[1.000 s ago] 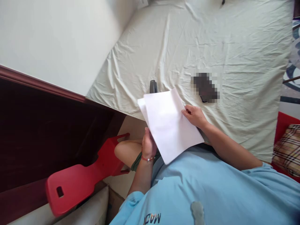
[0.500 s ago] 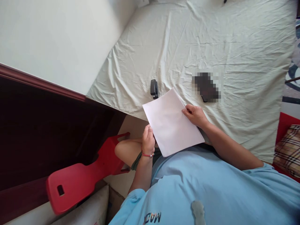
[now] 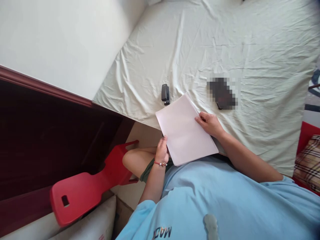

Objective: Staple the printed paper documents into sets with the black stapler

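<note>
Your left hand (image 3: 162,151) and right hand (image 3: 209,123) are clamping opposite edges of the rectangular stack of white paper sheets (image 3: 186,133), which you're holding near the oblong black stapler (image 3: 164,92) lying on the wrinkled pale-green cloth (image 3: 140,73).

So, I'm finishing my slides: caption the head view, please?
Right hand holds paper, left hand at its opposite edge; a stapler lies on the cloth beyond.
</note>
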Demonstrator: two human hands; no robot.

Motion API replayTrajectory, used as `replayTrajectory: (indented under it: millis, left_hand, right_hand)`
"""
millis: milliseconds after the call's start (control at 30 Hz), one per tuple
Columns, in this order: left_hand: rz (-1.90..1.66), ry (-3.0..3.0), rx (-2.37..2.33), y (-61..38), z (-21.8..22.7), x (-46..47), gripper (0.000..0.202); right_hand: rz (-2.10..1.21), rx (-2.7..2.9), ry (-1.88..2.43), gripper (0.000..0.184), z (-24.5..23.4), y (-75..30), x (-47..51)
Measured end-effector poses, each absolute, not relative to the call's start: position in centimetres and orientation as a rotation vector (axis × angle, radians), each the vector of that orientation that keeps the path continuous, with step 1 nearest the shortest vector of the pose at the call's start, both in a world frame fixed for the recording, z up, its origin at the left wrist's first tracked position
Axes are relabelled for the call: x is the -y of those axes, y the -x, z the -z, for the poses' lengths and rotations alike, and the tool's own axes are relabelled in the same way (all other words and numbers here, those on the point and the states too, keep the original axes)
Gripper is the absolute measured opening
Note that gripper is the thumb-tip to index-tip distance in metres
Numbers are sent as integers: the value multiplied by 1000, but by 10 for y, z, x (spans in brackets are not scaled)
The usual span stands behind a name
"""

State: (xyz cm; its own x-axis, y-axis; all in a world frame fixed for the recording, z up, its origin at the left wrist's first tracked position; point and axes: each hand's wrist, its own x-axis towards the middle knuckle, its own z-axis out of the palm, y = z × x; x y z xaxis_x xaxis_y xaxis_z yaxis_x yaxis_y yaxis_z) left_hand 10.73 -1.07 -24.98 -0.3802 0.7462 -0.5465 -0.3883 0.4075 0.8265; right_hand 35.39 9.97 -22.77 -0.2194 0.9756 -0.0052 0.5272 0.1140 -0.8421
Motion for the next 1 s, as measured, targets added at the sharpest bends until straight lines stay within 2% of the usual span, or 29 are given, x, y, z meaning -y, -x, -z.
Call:
replayTrajectory:
  millis: [133, 267, 467, 700, 800, 900, 1000]
  left_hand:
    - [-1213, -86, -1327, -123, 243, 3, 40]
    - [-1208, -108, -1336, -132, 244, 0, 39]
    - [-1175, -119, -1247, -126, 256, 2, 52]
    - [-1184, -450, -1488, -121, 258, 5, 63]
    - [-1195, -608, -1529, -116, 255, 9, 70]
    - [-1193, -714, -1498, -110, 251, 13, 70]
    - [-1139, -771, -1454, -107, 248, 12, 69]
  right_hand:
    - [-988, 1772, 1453, 36, 227, -353, -99]
    - [-972, 1765, 1390, 38, 227, -356, -100]
    - [-1076, 1819, 1300, 38, 222, -361, -102]
    - [-1125, 1852, 1314, 36, 219, -362, -104]
    - [-1121, 1765, 1395, 26, 224, -359, -105]
    - [-996, 1686, 1502, 22, 221, -360, -103]
    - [-654, 1779, 1529, 26, 204, -363, -102]
